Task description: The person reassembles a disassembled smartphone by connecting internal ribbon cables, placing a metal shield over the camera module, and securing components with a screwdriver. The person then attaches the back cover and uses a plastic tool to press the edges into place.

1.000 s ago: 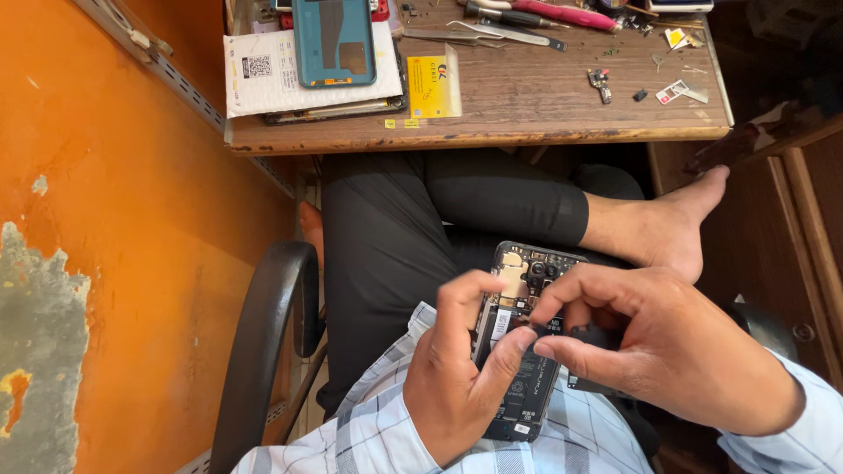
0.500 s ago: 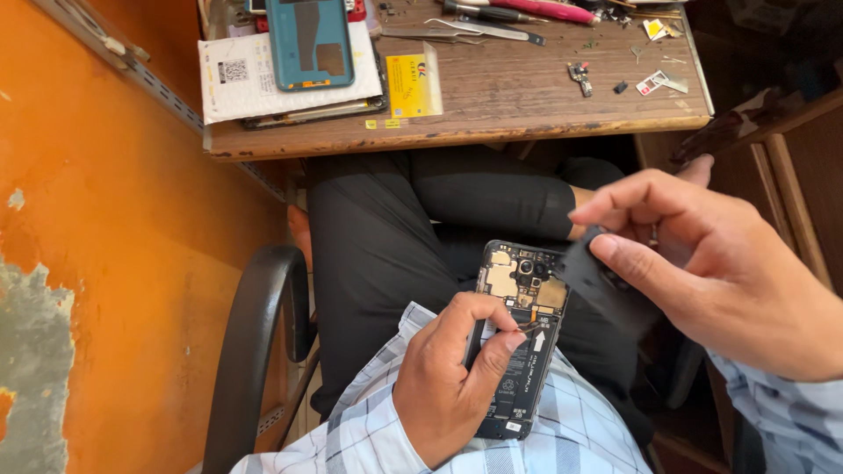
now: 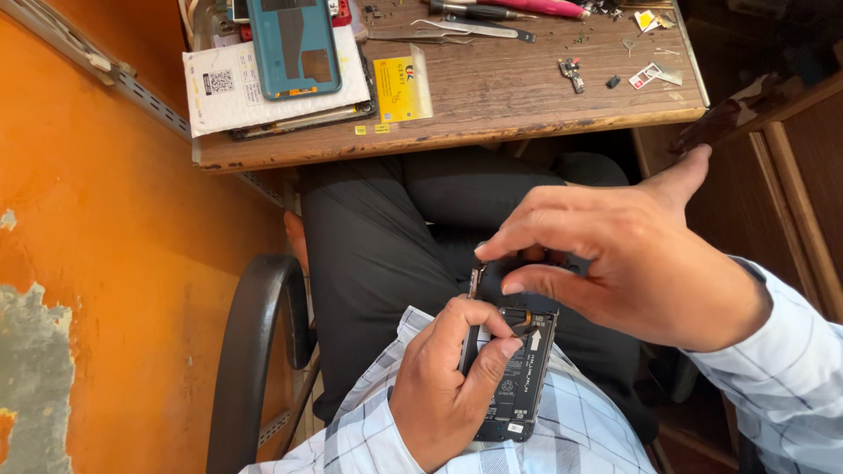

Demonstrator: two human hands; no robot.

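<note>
Left hand [image 3: 443, 386] gripping opened phone [image 3: 514, 373] over lap, fingers [image 3: 492, 347] wrapped round its edge, thumb across the battery. Right hand [image 3: 628, 254] hovering over phone's top end, fingers [image 3: 518, 241] narrowly pinched, touching top edge. Beyond, on tabletop [image 3: 509, 96]: teal back cover [image 3: 292, 44], tweezers [image 3: 457, 29], small parts.

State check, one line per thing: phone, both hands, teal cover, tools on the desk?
Phone: back off, battery and board exposed, held over the lap.
Left hand: gripping the phone's left edge.
Right hand: fingers pinched over the phone's top end.
Teal cover: lying flat on papers.
Tweezers: lying unused on the desk.
</note>
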